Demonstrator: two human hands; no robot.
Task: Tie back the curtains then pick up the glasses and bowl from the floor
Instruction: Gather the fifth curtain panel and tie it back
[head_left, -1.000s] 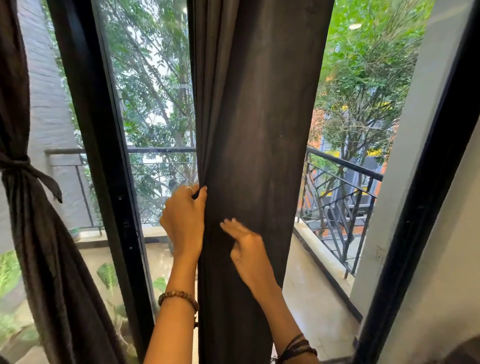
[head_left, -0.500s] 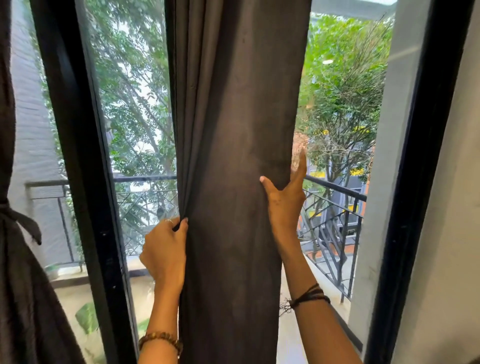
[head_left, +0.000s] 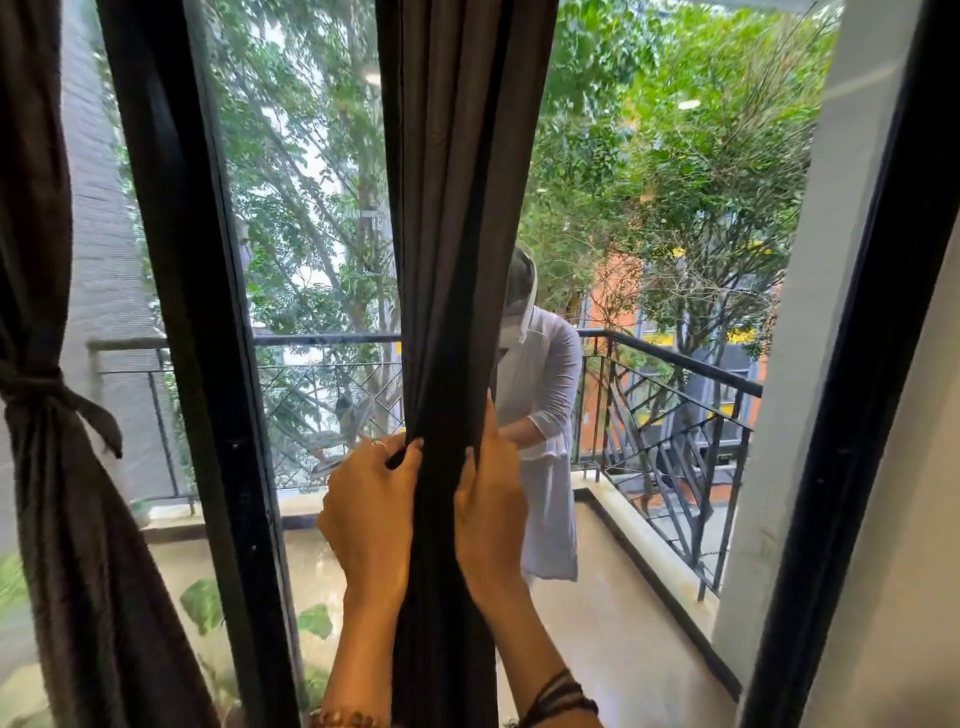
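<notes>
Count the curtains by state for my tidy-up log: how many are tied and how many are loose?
Tied dark fabric curtain: 1
Untied dark fabric curtain, gathered between left hand and right hand: 1
Total: 2

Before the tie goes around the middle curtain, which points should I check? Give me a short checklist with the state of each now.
1. Middle curtain gathered into a narrow bundle: ok.
2. Left hand has a grip on the bundle: ok, fingers curl round its left edge.
3. Right hand supports the other side: ok, it presses on the fabric.
4. Tie-back ready in a hand: cannot tell, none shows.
5. Left curtain already tied: ok, knot visible.
6. Glasses and bowl located: cannot tell, out of view.
</notes>
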